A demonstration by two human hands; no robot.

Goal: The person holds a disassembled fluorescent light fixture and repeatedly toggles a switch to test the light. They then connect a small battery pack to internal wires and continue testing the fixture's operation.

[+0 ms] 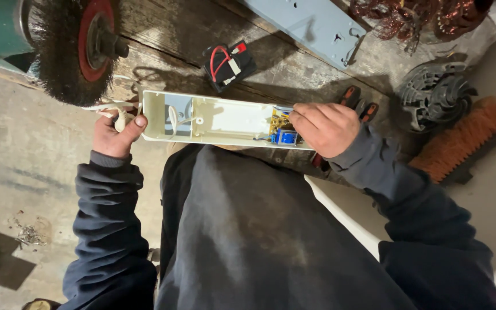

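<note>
A long cream plastic housing (225,119) lies open side up at the edge of a worn wooden bench. My left hand (115,133) grips its left end, thumb on the corner, with a white cable bunched in the palm. My right hand (324,127) is closed over the right end, fingers at a small circuit board with a blue component (284,135) and yellow parts. Thin white wires run inside the left part of the housing.
A wire brush wheel (67,49) on a green grinder sits at the upper left. A small black battery with red wire (228,64), a grey metal cover (311,26), copper windings (409,17), a black fan part (434,95), an orange brush (460,140) and red-handled pliers (358,103) lie on the bench.
</note>
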